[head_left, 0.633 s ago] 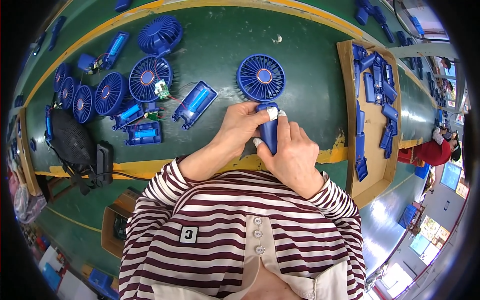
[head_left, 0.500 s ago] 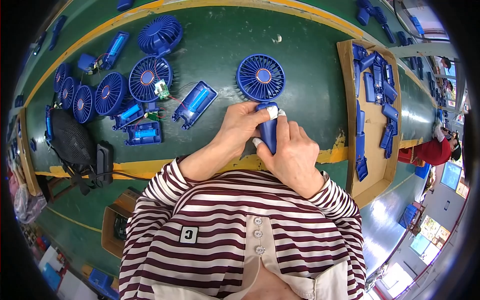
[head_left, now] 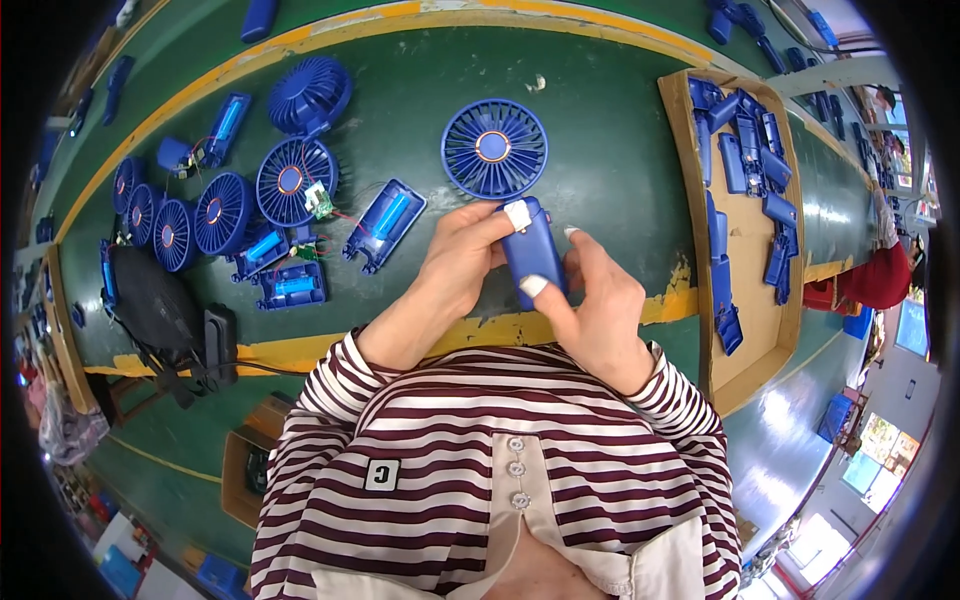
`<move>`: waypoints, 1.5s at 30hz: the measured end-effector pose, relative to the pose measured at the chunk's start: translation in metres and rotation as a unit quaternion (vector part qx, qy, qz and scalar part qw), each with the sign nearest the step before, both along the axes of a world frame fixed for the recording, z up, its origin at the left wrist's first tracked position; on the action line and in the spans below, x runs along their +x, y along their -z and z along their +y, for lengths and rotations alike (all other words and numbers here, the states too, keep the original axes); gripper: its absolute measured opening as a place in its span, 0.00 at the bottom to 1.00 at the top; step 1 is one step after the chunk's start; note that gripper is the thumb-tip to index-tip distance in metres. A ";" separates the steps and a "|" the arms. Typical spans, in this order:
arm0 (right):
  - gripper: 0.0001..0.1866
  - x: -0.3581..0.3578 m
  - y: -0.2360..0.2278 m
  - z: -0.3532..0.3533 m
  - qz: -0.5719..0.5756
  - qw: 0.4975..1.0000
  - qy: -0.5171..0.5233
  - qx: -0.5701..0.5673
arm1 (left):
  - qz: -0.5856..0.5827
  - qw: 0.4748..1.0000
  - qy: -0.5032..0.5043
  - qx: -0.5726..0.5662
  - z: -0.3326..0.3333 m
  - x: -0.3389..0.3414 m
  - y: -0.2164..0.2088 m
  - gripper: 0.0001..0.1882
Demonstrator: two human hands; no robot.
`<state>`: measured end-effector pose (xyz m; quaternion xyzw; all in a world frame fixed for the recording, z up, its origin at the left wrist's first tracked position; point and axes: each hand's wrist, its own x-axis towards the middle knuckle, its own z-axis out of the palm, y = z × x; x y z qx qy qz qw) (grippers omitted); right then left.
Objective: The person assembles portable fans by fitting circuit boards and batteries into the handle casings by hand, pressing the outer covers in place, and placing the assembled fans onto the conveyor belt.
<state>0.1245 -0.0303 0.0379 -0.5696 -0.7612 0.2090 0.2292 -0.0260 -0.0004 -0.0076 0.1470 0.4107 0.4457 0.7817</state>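
At near edge of desk (head_left: 600, 110), I have left hand (head_left: 455, 257) pinching top of blue handle (head_left: 536, 252) — just beside fan head (head_left: 492, 147); right hand (head_left: 605, 300) has thumb on lower end, full grip I cannot tell. Handle looks closed; battery shells (head_left: 370, 238) at left lie open — apparently unfinished.

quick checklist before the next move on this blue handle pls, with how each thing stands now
1. Left hand holding the blue handle: ok, thumb across its upper end.
2. Right hand gripping firmly: cannot tell; its thumb lies over the lower handle, but the index fingertip stands off.
3. Handle joined to the fan head just beyond it: cannot tell, the meeting point is unclear.
4. Open shell left of the hands covered: not ok, its battery is exposed.
5. Cardboard box of blue parts standing apart from the right hand: ok.
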 end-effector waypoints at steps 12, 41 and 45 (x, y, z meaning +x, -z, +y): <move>0.15 -0.002 0.016 0.018 0.335 0.864 0.016 -0.376 | -0.037 0.994 0.003 0.107 -0.005 0.002 -0.002 0.18; 0.11 0.004 0.034 0.016 0.351 0.862 0.037 -0.363 | -0.001 0.991 0.013 0.131 -0.009 0.009 0.005 0.21; 0.10 0.000 0.025 0.022 0.380 0.860 0.029 -0.338 | 0.008 0.988 0.005 0.152 -0.002 0.009 0.000 0.20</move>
